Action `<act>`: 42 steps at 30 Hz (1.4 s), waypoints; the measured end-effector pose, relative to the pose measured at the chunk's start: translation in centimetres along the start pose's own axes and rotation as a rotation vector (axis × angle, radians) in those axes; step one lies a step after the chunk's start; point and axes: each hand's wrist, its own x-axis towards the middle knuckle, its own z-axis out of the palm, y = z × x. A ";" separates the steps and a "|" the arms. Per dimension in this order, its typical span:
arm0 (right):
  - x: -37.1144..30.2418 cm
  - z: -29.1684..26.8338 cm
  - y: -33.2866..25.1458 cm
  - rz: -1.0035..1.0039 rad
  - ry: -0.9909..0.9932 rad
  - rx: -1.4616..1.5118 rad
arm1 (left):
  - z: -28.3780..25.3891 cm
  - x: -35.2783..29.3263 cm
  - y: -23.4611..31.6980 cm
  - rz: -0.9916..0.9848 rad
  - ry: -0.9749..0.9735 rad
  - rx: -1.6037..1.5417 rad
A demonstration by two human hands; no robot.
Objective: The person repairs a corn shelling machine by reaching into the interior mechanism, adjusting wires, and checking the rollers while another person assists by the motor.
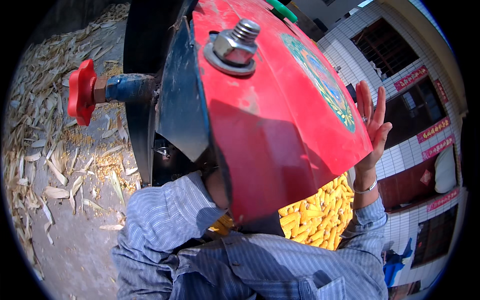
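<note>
Evidently, red hood (pixel 272 110), corn cobs (pixel 320 212) below it; probably stiff, heavy, slick, best held by rim. Right hand (pixel 376 131) beside hood's right edge, fingers extended, gripping nothing visible; left hand (pixel 216 188) mostly hidden behind hood, grip cannot tell.

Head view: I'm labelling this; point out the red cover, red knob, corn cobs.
Red cover (pixel 272 112), head view: painted panel's middle.
Red knob (pixel 82 92), head view: grip's middle.
Corn cobs (pixel 318 214), head view: heap's visible middle.
</note>
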 end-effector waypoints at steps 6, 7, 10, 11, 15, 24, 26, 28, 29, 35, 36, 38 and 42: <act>0.1 -0.3 -0.1 -0.004 -0.003 0.025 | 0.6 0.2 -1.3 -0.018 -0.029 -0.097; 0.2 -0.2 0.0 -0.003 -0.001 0.029 | 0.6 0.2 -1.5 -0.019 -0.034 -0.103; 0.2 -0.2 0.0 0.001 0.004 0.028 | 1.0 0.1 -1.7 -0.006 -0.052 -0.110; 0.1 -0.2 0.0 0.002 0.005 0.026 | 1.3 0.1 -1.7 0.003 -0.035 -0.100; 0.2 -0.3 0.0 -0.003 -0.004 0.026 | 2.4 0.2 -1.7 0.045 0.154 -0.007; 0.1 -0.9 0.3 -0.008 -0.041 0.046 | 1.1 0.2 1.0 0.042 0.112 0.219; 0.2 -0.8 0.2 -0.009 -0.044 0.043 | 1.3 0.5 1.1 0.039 0.113 0.256; 0.2 -0.6 0.2 -0.009 -0.047 0.061 | 1.3 0.9 0.7 0.036 0.121 0.285; 0.2 -0.4 0.2 -0.009 -0.049 0.071 | 1.3 0.8 0.7 0.041 0.121 0.306; 0.1 -0.8 0.1 -0.005 0.005 -0.002 | 1.6 1.2 0.6 0.115 0.141 0.477; 0.2 -0.6 0.0 -0.007 0.003 0.010 | 1.4 1.1 0.5 0.125 0.140 0.530; 0.4 -0.3 -0.1 -0.011 0.001 0.033 | 0.9 0.9 0.4 0.150 0.132 0.647; 0.3 -0.7 0.0 0.006 -0.003 0.027 | 2.2 1.2 0.5 0.154 0.153 0.686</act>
